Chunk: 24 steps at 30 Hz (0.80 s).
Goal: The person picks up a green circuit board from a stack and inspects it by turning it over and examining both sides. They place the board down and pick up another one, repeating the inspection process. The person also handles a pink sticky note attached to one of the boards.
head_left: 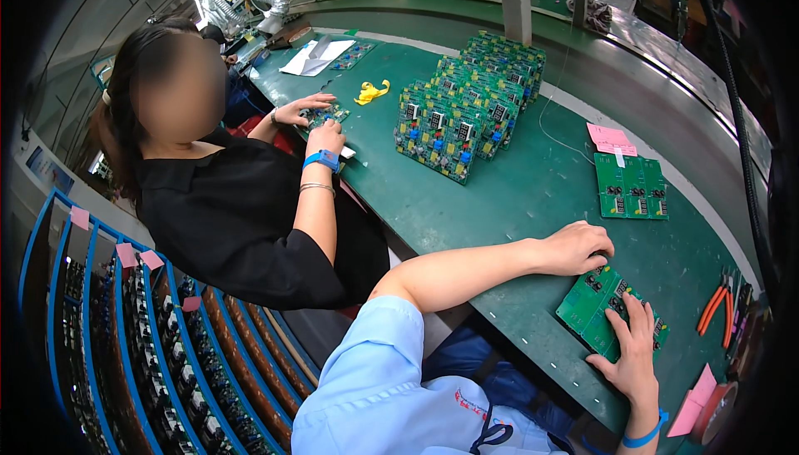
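A green circuit board panel with black parts and small white displays lies on the green bench in front of me. At its far edge is my left hand, fingers curled and pressed down by some black parts; whatever they pinch is too small to make out. My right hand rests on the right part of the panel, fingers spread over it. A blue wrist strap circles my right wrist. Farther off lies a similar green panel, with a pink paper slip at its far edge.
Several populated circuit boards stand upright in rows mid-bench. Orange-handled pliers and a tape roll lie at the right. To my left a co-worker handles a board. A blue rack stands lower left.
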Motion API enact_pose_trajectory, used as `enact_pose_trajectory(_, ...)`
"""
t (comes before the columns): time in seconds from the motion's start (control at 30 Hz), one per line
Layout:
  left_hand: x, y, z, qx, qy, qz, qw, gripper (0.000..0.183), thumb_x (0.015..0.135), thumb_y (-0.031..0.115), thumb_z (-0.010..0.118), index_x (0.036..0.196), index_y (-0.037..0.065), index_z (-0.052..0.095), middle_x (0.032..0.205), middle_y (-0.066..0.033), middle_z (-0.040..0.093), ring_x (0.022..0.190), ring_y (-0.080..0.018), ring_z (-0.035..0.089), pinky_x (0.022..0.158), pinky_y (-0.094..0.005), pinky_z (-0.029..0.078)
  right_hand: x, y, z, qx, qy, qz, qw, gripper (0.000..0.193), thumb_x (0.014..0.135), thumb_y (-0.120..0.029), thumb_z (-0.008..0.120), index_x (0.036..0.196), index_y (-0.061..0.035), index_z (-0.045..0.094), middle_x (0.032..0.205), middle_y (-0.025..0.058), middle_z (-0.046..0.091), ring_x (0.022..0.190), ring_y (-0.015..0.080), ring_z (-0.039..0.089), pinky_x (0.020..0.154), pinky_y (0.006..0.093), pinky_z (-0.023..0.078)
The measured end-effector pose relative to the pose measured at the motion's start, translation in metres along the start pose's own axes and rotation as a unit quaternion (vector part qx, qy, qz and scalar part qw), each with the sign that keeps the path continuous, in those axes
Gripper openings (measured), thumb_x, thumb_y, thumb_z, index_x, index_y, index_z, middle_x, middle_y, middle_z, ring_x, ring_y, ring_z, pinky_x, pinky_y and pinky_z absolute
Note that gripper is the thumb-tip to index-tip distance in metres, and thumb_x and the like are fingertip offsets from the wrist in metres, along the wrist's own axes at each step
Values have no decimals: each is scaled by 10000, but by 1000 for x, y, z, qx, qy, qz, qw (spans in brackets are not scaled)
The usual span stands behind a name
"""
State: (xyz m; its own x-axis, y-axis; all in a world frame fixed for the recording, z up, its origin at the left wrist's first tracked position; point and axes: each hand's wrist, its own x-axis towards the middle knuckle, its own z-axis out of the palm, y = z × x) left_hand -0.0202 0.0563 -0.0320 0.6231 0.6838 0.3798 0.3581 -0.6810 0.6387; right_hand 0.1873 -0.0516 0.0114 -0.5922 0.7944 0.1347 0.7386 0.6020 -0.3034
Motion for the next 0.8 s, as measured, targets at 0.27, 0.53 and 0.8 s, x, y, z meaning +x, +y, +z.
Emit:
enact_pose_trajectory(0.27, 1, 0, 0, -3, -7, -1, 1000, 155, 738, 143, 552, 860, 49, 558, 829, -77, 545, 796, -223, 518, 741, -332, 373, -1, 1, 0, -2, 2, -3, 1000, 706, 413, -249, 757, 1031, -32, 492, 1208, 208, 342, 1128, 355, 324, 949, 510, 210)
enact_pose_trajectory(0.53, 0, 0, -1, -1, -1, 1, 1000, 154, 741, 145, 550, 863, 51, 560, 839, -80, 545, 796, -224, 516, 746, -329, 372, -1, 2, 1, -1, 3, -7, 1000, 698, 414, -250, 756, 1023, -30, 496, 1206, 210, 342, 1128, 356, 324, 949, 509, 210)
enact_pose_trajectory(0.8, 0, 1, 0, 0, 2, 1, 1000, 150, 740, 144, 551, 857, 50, 561, 835, -80, 545, 792, -227, 516, 742, -333, 374, -1, 2, 1, -2, 5, -7, 1000, 696, 417, -257, 756, 1022, -31, 497, 1205, 206, 344, 1128, 355, 324, 949, 508, 211)
